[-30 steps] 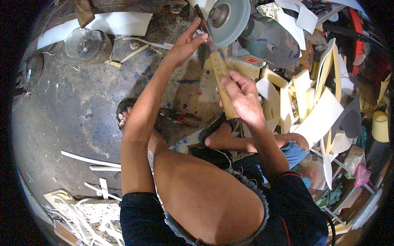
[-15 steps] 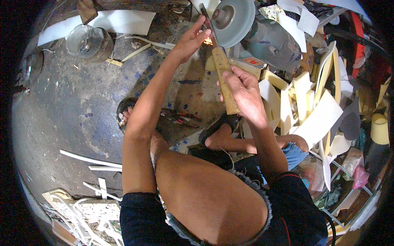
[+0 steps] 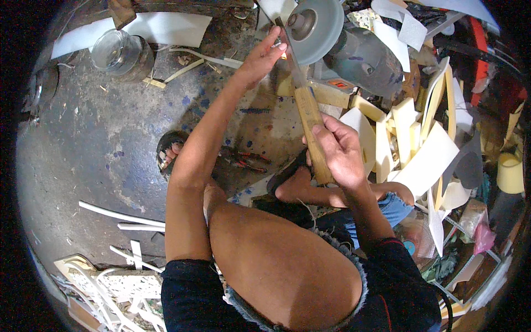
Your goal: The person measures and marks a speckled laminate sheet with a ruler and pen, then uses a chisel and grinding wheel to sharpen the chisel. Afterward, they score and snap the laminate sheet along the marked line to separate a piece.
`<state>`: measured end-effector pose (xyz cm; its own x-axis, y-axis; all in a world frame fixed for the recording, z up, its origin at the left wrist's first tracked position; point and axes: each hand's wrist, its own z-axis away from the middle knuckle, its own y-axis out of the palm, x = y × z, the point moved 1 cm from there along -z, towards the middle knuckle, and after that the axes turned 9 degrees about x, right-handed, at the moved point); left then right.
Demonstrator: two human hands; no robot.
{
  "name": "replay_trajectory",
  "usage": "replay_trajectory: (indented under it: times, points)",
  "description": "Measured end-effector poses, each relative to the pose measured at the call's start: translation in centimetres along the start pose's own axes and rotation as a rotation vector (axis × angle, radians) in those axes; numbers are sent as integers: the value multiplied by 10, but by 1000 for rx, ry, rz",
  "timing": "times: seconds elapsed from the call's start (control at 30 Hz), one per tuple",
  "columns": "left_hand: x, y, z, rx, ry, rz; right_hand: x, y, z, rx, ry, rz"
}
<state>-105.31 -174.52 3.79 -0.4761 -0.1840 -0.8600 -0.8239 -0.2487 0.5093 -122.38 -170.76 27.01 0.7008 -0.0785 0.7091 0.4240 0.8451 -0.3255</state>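
My right hand [image 3: 344, 150] is closed round the light wooden handle of a long, narrow-bladed knife [image 3: 312, 124]. The blade runs forward and slightly left, against the near left side of a round grey grinding wheel [image 3: 326, 33]. Up near the blade's far end is my left hand [image 3: 261, 60], its fingertips and thumb on the metal. A small bright orange spot glows beside that thumb. The wheel sits on a grey motor housing [image 3: 370, 63] to its right.
A glass jar [image 3: 120, 55] stands at the far left beside a white foam strip [image 3: 171, 29]. Cream and white foam offcuts [image 3: 426, 144] pile up on the right. Red-handled pliers [image 3: 246, 160] lie between my feet. More white scraps [image 3: 121, 288] lie at the lower left.
The knife has slid back toward me and slightly right along the wheel, my right hand moving with it. My left fingertips have dropped slightly nearer. The orange sparks at the blade have shrunk.
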Motion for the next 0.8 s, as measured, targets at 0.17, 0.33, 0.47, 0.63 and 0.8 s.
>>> replay_trajectory:
  times: [0.17, 0.33, 0.47, 0.63, 0.8]
  points:
    - [3, 7, 7, -5, -27, -28, -10, -4, 25, -1, -64, 52]
    - [0, 21, 18, -66, 73, -135, -14, -8, 51, 36, -136, 138]
    - [-7, 33, 31, -56, 92, -150, -3, -10, 84, 39, 13, 12]
    - [-23, 48, 48, -57, 143, -252, -3, -9, 117, 41, 46, -10]
    - [-41, 61, 69, 1, 117, -301, -12, -6, 138, 10, -107, 112]
